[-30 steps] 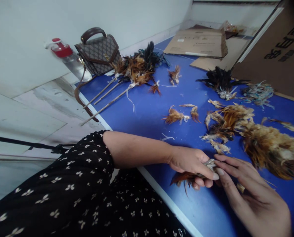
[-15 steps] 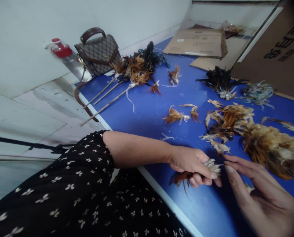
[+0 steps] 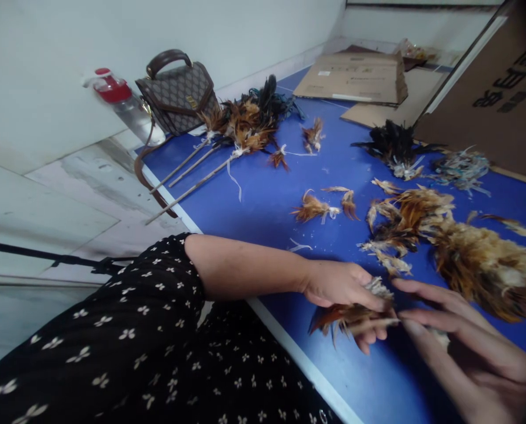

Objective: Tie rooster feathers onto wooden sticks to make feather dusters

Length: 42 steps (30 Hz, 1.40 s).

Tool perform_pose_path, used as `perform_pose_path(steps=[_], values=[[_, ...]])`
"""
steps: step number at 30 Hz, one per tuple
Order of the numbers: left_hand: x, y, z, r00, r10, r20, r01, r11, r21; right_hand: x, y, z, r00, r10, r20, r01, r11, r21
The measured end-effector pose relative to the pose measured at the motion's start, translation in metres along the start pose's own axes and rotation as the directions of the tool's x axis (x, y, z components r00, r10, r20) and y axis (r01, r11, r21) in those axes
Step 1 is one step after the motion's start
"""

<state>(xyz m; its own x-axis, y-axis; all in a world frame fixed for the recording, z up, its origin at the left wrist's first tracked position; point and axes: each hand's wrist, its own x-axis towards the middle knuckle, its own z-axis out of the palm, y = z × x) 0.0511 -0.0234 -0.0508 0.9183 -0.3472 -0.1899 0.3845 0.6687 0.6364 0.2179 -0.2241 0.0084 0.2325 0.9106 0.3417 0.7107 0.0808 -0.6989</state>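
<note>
My left hand [image 3: 340, 285] is closed round a bunch of brown feathers [image 3: 327, 318], their pale quill ends pointing right and the brown tips hanging out on the left. My right hand [image 3: 461, 341] comes from the lower right, somewhat blurred, with thumb and fingers drawn together. A single feather [image 3: 375, 325] lies along the near side of the bunch, its pale quill end at my right thumb and fingertip. A pale tuft [image 3: 440, 338] shows between the fingers of my right hand, partly hidden. Loose brown feathers [image 3: 422, 206] lie just beyond both hands.
A large feather pile [image 3: 488, 265] lies right on the blue table [image 3: 254, 206]. Behind are black feathers [image 3: 390, 147], tangled ties [image 3: 461, 168] and cardboard [image 3: 351, 76]. Feather dusters [image 3: 192, 182] with sticks, a handbag [image 3: 179, 97] and a bottle [image 3: 128, 109] stand left.
My right hand has moved in to the left hand's bunch, and a feather now lies along its near side. The left fingers have shifted and the bunch has turned slightly.
</note>
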Motion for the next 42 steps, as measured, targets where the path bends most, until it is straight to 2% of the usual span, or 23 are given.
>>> perform_pose_path(steps=[3,6,11,16,24,27,30,35,42], values=[[0.003,0.001,-0.003,1.0,0.012,0.026,-0.012,1.0,-0.019,0.006,-0.021,0.014,1.0,0.003,-0.029,-0.004,1.0,-0.019],[0.001,0.006,0.0,1.0,0.013,0.014,-0.012,1.0,-0.024,0.011,-0.021,0.017,0.998,0.006,-0.068,-0.009,0.999,-0.044],[-0.007,0.011,0.009,0.999,0.003,-0.035,-0.002,0.999,0.032,0.013,-0.019,0.017,0.997,-0.052,-0.051,0.048,0.996,-0.074],[-0.01,0.009,0.017,0.998,0.018,-0.063,-0.018,1.0,0.001,0.009,-0.025,0.017,0.994,0.045,-0.098,-0.049,0.998,-0.04],[-0.013,0.016,0.023,0.99,0.037,-0.135,-0.034,0.999,0.022,0.01,-0.012,0.016,0.994,-0.1,0.036,0.103,0.992,-0.067],[-0.013,0.015,0.023,0.992,0.05,-0.116,-0.05,0.999,0.003,0.01,-0.013,0.017,0.991,-0.124,0.043,0.127,0.989,-0.076],[-0.012,0.01,0.019,0.996,0.055,-0.063,-0.057,0.998,-0.03,0.008,-0.015,0.017,0.995,-0.096,0.019,0.097,0.993,-0.07],[-0.003,-0.001,0.013,1.0,-0.007,0.006,0.007,1.0,0.004,0.008,-0.018,0.02,0.993,-0.116,0.028,0.118,0.991,-0.067],[-0.002,0.001,0.014,0.996,-0.07,-0.056,0.076,0.99,0.12,0.015,-0.02,0.023,0.977,-0.195,0.079,0.201,0.978,-0.064]])
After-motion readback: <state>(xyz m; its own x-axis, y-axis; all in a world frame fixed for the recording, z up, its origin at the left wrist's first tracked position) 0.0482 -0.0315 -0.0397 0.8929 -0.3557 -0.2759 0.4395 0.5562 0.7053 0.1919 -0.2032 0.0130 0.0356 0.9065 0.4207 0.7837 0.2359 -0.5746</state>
